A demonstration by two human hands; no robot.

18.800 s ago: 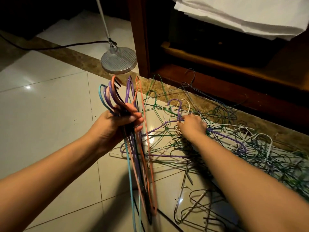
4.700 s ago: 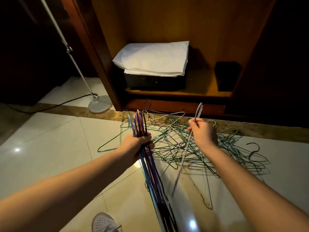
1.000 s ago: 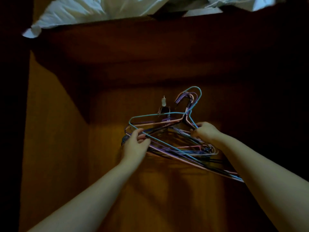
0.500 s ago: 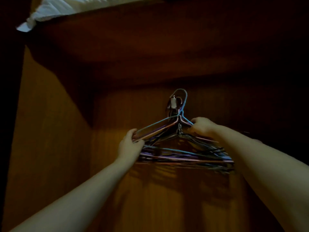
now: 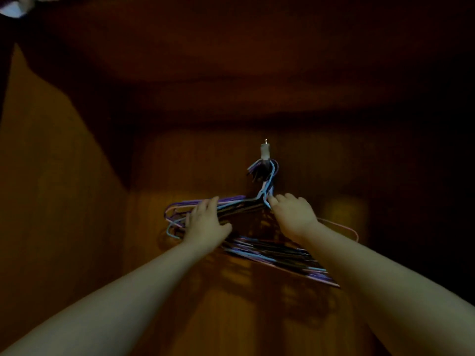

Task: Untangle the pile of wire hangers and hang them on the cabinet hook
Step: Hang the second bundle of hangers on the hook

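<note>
While the bunch of wire hangers hangs by its curved tops from the small metal hook on the cabinet's back wall, both hands are on it. The left hand lies over the left shoulders of the wires, fingers fairly straight, thumb spread out. The right hand touches the necks just below the hook with bent fingers; whether it pinches them I cannot tell. A pale cloth corner shows at the upper left.

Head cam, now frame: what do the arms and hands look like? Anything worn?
Both forearms are bare up to the frame edge; no sleeve shows. The left hand and right hand are ungloved. No watch, ring, band or marking is visible, though the light is dim and the picture soft.
</note>
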